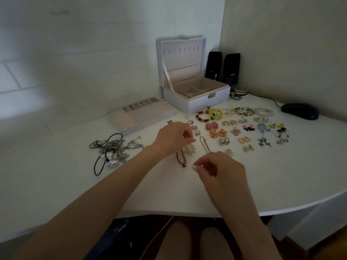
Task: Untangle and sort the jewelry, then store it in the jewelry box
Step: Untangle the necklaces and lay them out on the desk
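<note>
One head-worn view; looks forward and down, close over the white desk; walls behind.

Both hands pinch a thin chain over the white table.

You get a dim, grey, underexposed view, soft pale light on the left wall, faint shadows under the hands, slight overall blur, wide-angle bending at the table edge.
</note>
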A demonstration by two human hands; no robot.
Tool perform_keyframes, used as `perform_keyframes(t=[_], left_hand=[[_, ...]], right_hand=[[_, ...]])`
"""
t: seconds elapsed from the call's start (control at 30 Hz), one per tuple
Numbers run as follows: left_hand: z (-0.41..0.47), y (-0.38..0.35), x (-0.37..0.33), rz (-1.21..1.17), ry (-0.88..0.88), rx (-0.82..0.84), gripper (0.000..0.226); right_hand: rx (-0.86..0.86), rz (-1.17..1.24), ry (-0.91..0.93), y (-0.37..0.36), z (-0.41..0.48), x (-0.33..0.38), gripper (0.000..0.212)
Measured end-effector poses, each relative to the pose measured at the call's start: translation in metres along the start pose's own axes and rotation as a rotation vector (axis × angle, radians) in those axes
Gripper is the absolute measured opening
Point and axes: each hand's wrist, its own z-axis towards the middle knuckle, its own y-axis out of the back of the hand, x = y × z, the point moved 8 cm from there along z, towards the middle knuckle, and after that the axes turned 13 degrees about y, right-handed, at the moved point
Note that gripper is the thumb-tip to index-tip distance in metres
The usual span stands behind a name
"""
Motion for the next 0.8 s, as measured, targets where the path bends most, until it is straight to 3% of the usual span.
perform_keyframes(t=[0.4, 0.53, 0.8], left_hand=[[-0.048, 0.092, 0.120, -0.169, 0.153, -0.036, 0.010], [-0.054, 0.100, 0.160, -0.166, 0.203, 0.141, 0.016], [-0.054, 0.093, 0.182, -0.052, 0.182, 0.427, 0.025]], right_hand=[[0.243, 0.009, 0.145, -0.123, 0.097, 0.055, 0.016], [0.415, 0.013, 0.158, -0.162, 0.112, 0.066, 0.016], [0.463, -0.031, 0.093, -0.182, 0.132, 0.041, 0.027]])
